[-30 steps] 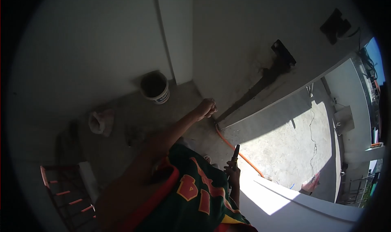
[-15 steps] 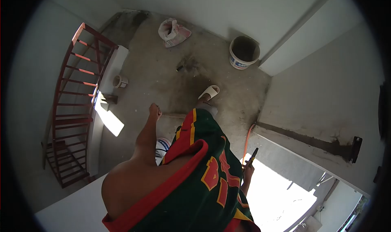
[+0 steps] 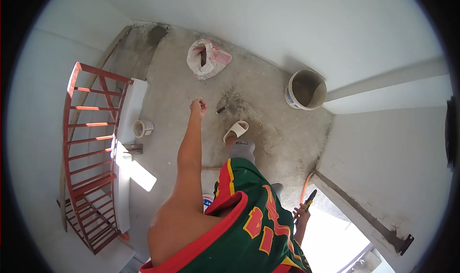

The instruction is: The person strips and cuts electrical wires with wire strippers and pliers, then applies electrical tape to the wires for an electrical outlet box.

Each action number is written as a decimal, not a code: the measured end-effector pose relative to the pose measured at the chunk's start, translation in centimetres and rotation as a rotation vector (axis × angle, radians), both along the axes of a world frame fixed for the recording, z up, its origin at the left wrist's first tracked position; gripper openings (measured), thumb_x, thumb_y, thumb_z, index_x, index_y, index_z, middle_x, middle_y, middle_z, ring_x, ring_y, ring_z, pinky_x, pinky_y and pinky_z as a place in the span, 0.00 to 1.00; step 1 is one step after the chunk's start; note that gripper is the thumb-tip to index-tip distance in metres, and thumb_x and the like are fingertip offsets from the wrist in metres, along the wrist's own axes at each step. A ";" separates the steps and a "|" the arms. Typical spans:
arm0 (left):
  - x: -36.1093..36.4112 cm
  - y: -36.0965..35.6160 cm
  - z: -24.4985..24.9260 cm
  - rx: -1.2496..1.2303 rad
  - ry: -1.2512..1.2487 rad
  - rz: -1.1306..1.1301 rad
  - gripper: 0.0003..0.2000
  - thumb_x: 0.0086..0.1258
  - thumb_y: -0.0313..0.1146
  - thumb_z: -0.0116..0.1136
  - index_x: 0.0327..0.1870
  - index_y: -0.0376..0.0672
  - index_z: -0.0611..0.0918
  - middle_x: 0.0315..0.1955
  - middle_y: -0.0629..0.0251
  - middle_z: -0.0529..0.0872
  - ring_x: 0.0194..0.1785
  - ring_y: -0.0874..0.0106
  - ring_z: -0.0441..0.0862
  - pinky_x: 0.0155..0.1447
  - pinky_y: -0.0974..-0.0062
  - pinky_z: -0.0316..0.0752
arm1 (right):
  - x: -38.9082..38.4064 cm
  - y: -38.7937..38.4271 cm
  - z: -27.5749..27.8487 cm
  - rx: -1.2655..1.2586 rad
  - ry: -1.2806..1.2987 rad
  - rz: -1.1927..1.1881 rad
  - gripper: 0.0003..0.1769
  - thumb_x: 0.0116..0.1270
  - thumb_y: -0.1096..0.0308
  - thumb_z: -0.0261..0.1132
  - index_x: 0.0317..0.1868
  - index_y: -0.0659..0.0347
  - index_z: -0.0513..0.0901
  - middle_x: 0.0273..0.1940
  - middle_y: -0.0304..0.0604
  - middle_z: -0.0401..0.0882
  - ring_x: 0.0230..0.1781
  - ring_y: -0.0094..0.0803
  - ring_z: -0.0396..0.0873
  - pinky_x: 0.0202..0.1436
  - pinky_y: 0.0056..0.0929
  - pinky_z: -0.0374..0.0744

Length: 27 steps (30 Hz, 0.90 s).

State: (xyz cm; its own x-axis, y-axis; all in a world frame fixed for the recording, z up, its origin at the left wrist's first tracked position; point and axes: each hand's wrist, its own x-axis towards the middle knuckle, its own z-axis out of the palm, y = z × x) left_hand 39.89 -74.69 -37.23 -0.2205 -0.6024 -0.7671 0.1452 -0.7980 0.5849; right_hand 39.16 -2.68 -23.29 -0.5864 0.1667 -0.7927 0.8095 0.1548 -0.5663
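Note:
My left hand [image 3: 198,107] is stretched forward over the floor with its fingers curled together; what they hold, if anything, is too small to make out. Just right of it on the concrete lies a small dark tool [image 3: 221,110]. Low at the right, my right hand [image 3: 302,214] is wrapped round a black and yellow tool [image 3: 310,199] that points up. A white slipper [image 3: 235,130] is on a foot between the hands. Beyond my left hand stands an open white and pink sack [image 3: 207,59].
A large bucket [image 3: 305,90] stands by the right wall, a small one [image 3: 143,128] at the left. A red metal railing [image 3: 91,153] runs along the left side. An orange hose [image 3: 305,186] lies near the doorway, and another bucket [image 3: 207,202] is partly behind my arm.
My left arm has stretched farther forward, toward the sack. The view has shifted, so the floor objects sit lower in it. My right hand keeps the black and yellow tool.

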 end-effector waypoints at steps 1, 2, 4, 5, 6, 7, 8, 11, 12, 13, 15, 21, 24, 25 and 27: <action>-2.2 -4.1 -0.2 -0.057 -0.029 0.015 0.06 0.68 0.28 0.48 0.31 0.38 0.77 0.20 0.66 0.74 0.21 0.74 0.72 0.27 0.75 0.74 | 0.0 -2.4 -0.1 0.022 -0.037 -0.021 0.24 0.55 0.76 0.59 0.55 0.67 0.75 0.47 0.47 0.73 0.41 0.40 0.82 0.42 0.37 0.85; -3.9 -7.2 -0.6 -0.098 -0.070 0.036 0.07 0.68 0.28 0.48 0.33 0.37 0.78 0.21 0.66 0.74 0.22 0.73 0.73 0.29 0.76 0.75 | 0.2 -5.2 0.6 0.041 -0.003 -0.056 0.25 0.55 0.77 0.59 0.57 0.67 0.74 0.47 0.47 0.73 0.41 0.40 0.82 0.42 0.38 0.85; -7.0 -14.2 -2.6 -0.182 -0.082 0.032 0.13 0.70 0.34 0.49 0.44 0.32 0.77 0.31 0.59 0.78 0.33 0.68 0.78 0.40 0.69 0.78 | -0.4 -9.6 1.6 0.016 -0.109 -0.066 0.27 0.54 0.78 0.58 0.57 0.68 0.74 0.46 0.48 0.74 0.40 0.40 0.82 0.41 0.37 0.84; -8.1 -17.7 -4.4 -0.225 -0.051 0.008 0.21 0.72 0.40 0.49 0.55 0.29 0.76 0.40 0.53 0.81 0.43 0.63 0.82 0.49 0.63 0.80 | -1.0 -12.1 2.5 0.041 -0.122 -0.012 0.27 0.53 0.79 0.57 0.57 0.68 0.74 0.46 0.48 0.74 0.39 0.40 0.82 0.41 0.37 0.84; -9.8 -19.9 -3.2 -0.155 -0.111 -0.015 0.27 0.73 0.48 0.47 0.61 0.32 0.70 0.52 0.50 0.75 0.57 0.58 0.73 0.60 0.57 0.70 | -1.6 -14.6 3.9 0.067 -0.134 0.042 0.27 0.52 0.80 0.56 0.57 0.69 0.74 0.45 0.48 0.74 0.39 0.40 0.82 0.40 0.37 0.84; -11.3 -21.8 -1.4 -0.085 -0.172 -0.037 0.34 0.74 0.57 0.44 0.68 0.35 0.65 0.65 0.47 0.69 0.71 0.54 0.64 0.71 0.51 0.60 | -1.9 -16.7 4.7 0.040 -0.118 0.020 0.26 0.52 0.81 0.56 0.55 0.70 0.75 0.44 0.48 0.74 0.39 0.41 0.82 0.40 0.36 0.84; -12.0 -23.0 -1.9 -0.099 -0.244 -0.088 0.37 0.73 0.59 0.43 0.70 0.36 0.60 0.69 0.47 0.62 0.74 0.54 0.57 0.73 0.50 0.54 | -2.4 -18.6 5.5 0.044 -0.135 0.049 0.24 0.52 0.80 0.56 0.53 0.70 0.76 0.47 0.49 0.75 0.40 0.40 0.82 0.41 0.36 0.84; -10.7 -25.1 -5.7 -0.179 -0.477 -0.236 0.40 0.72 0.61 0.43 0.74 0.38 0.55 0.75 0.48 0.53 0.78 0.53 0.49 0.76 0.49 0.46 | -3.1 -21.6 5.8 0.015 -0.135 0.104 0.24 0.56 0.80 0.56 0.56 0.69 0.74 0.58 0.51 0.74 0.41 0.39 0.82 0.41 0.36 0.83; -9.9 -25.3 -9.4 -0.246 -0.558 -0.279 0.37 0.72 0.58 0.47 0.72 0.37 0.60 0.73 0.47 0.59 0.75 0.51 0.57 0.75 0.50 0.52 | -3.4 -22.5 5.9 0.008 -0.121 0.114 0.23 0.56 0.80 0.56 0.55 0.70 0.75 0.56 0.51 0.74 0.40 0.39 0.82 0.40 0.35 0.83; -8.6 -24.0 -12.3 -0.463 -0.682 -0.470 0.32 0.70 0.50 0.51 0.68 0.35 0.67 0.67 0.46 0.68 0.71 0.51 0.64 0.72 0.52 0.58 | -3.7 -23.5 6.2 -0.002 -0.118 0.098 0.23 0.56 0.80 0.56 0.55 0.71 0.75 0.55 0.51 0.75 0.40 0.39 0.83 0.39 0.35 0.84; -6.2 -17.7 -11.7 -0.728 -0.776 -0.695 0.19 0.63 0.35 0.59 0.51 0.32 0.80 0.51 0.47 0.83 0.55 0.55 0.81 0.60 0.62 0.74 | -3.8 -24.9 7.1 0.008 -0.098 0.074 0.22 0.56 0.80 0.56 0.54 0.72 0.75 0.52 0.50 0.76 0.40 0.38 0.83 0.39 0.33 0.85; -6.1 3.4 -8.0 -0.311 -0.185 -1.153 0.15 0.73 0.35 0.53 0.29 0.33 0.82 0.16 0.66 0.80 0.14 0.79 0.71 0.18 0.79 0.65 | 2.1 -22.7 7.1 0.145 -0.064 -0.031 0.16 0.57 0.75 0.65 0.48 0.66 0.82 0.43 0.44 0.80 0.38 0.31 0.82 0.40 0.30 0.84; -11.7 14.6 -1.0 -0.348 -0.034 -1.669 0.12 0.71 0.36 0.58 0.42 0.33 0.84 0.30 0.63 0.86 0.30 0.79 0.81 0.29 0.82 0.74 | 7.4 -20.3 6.3 0.258 -0.074 -0.213 0.16 0.56 0.72 0.66 0.47 0.65 0.84 0.40 0.45 0.82 0.35 0.31 0.83 0.38 0.30 0.84; -13.8 18.1 1.4 -0.353 0.169 -1.791 0.13 0.71 0.37 0.59 0.43 0.33 0.84 0.31 0.63 0.87 0.32 0.78 0.82 0.33 0.81 0.75 | 9.3 -19.8 5.7 0.261 -0.096 -0.235 0.17 0.56 0.72 0.66 0.47 0.64 0.84 0.38 0.46 0.83 0.35 0.31 0.83 0.37 0.30 0.84; -18.6 23.8 6.3 -0.505 0.488 -2.012 0.14 0.70 0.38 0.61 0.46 0.34 0.84 0.34 0.62 0.88 0.34 0.77 0.83 0.38 0.79 0.77 | 13.7 -18.6 4.2 0.283 -0.092 -0.401 0.17 0.54 0.69 0.67 0.46 0.63 0.85 0.36 0.46 0.84 0.33 0.30 0.83 0.36 0.29 0.85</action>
State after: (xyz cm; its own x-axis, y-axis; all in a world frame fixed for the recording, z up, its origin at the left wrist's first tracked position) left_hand 21.26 -50.91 -30.90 -0.7455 0.5663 -0.3516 -0.3226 0.1551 0.9337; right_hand 52.83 -21.28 -19.04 -0.3623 0.5805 -0.7292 0.8812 -0.0417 -0.4709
